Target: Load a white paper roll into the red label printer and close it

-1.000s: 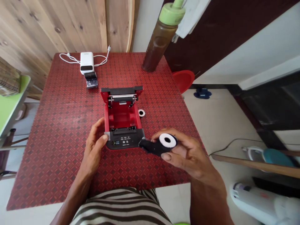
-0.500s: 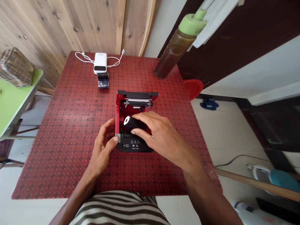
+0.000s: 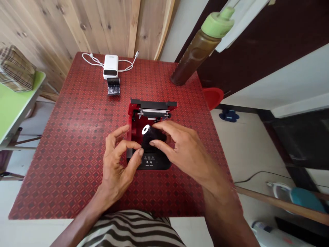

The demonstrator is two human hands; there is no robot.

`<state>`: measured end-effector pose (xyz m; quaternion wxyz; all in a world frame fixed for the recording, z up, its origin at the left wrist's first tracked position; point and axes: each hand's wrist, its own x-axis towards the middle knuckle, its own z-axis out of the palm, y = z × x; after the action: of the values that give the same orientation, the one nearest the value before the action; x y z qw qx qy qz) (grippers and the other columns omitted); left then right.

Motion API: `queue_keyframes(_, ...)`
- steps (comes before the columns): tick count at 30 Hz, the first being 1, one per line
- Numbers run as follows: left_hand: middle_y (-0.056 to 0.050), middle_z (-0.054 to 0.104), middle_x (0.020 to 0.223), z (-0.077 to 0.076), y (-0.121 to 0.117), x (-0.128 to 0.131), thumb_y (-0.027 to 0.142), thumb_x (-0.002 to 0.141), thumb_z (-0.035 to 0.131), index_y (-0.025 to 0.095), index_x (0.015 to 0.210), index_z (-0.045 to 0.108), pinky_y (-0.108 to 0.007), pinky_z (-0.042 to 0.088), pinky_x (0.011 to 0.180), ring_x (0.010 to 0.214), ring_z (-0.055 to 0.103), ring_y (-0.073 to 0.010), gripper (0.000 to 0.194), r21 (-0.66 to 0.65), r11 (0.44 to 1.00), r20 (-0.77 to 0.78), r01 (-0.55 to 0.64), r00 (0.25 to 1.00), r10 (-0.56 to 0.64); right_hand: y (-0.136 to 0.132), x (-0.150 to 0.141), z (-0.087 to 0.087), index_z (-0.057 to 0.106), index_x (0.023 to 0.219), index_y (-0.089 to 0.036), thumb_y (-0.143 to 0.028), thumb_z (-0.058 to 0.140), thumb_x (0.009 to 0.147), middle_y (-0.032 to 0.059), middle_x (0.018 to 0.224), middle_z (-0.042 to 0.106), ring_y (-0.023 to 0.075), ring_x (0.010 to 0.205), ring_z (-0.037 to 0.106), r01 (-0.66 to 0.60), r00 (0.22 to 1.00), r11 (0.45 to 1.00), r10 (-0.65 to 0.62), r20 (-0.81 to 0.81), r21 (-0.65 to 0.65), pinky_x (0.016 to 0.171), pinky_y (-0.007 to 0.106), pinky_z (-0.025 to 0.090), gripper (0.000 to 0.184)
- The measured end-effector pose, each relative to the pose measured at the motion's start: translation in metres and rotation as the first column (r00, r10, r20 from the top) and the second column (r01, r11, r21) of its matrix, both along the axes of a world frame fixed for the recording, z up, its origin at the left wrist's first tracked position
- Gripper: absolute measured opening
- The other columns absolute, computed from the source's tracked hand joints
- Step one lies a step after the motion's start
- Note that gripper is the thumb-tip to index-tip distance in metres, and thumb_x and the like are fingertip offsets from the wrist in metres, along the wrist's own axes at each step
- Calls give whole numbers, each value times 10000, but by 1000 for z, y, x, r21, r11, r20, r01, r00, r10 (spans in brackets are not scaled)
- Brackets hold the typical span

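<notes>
A small red and black label printer (image 3: 154,163) sits on the table with its lid raised. My right hand (image 3: 182,144) grips a black label roll (image 3: 156,133) with a white core, between thumb and fingers, tilted over the printer's open bay. From the roll a dark strip hangs down toward the printer's front panel. My left hand (image 3: 119,157) pinches thumb and forefinger together at the lower left of that strip, seemingly on its loose end. Its other fingers are curled beside the printer's left wall. The far end of the roll is hidden by my right hand.
Behind the printer lie a white device (image 3: 111,65) with a white cable and a black piece of roll (image 3: 113,86). A tall bottle (image 3: 196,51) with a green cap stands at the back right. The patterned red tabletop (image 3: 77,137) carries everything.
My left hand has left the printer's left front edge and moved right, pinching by the roll. My right hand has tilted the roll and shifted it slightly right; a dark strip now shows below it.
</notes>
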<state>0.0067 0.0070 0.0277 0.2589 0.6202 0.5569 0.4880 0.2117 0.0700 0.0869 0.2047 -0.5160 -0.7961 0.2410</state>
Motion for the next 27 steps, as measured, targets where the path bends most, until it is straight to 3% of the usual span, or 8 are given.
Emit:
queue_keyframes(6,-87,711,1475,4,13,6,313,1029,778,248,898,738,-629,496,1215,1371,664,-340,151,-18,999,-83,-44,996,42,3,-24,0,742,1266,-197,-164,675,1097,124,1234,836,310,1083,808,42,956,994,-12,295,-97,875,394,573,185)
queue_keyframes(11,-112,695,1436,-2,21,8,307,1020,752,256,978,724,-613,502,1199,1411,628,-356,72,-16,998,-121,-65,991,62,8,-36,12,734,1302,-220,-184,636,1121,129,1247,840,314,1055,820,53,885,982,38,465,-182,781,369,523,209)
queue_keyframes(14,-124,672,1445,-4,23,7,304,1016,745,266,1083,744,-626,502,1200,1425,615,-366,77,-19,998,-124,-56,991,53,13,-40,16,734,1338,-227,-153,596,1125,127,1256,849,320,1058,830,41,862,978,69,503,-204,754,372,509,265)
queue_keyframes(22,-103,691,1487,0,20,-8,300,1054,671,295,1159,802,-647,507,1212,1434,623,-375,167,-99,995,-97,8,995,-17,17,-38,17,760,1266,-218,-191,613,1128,121,1170,869,323,1048,840,2,848,979,106,519,-204,756,369,532,204)
queue_keyframes(27,-94,746,1387,1,35,-13,209,933,732,276,1156,782,-602,535,1193,1368,687,-354,238,-44,999,-140,6,990,-12,15,-41,17,746,1278,-196,-149,588,1127,139,1216,856,322,1043,837,-11,835,980,119,537,-199,797,391,565,223)
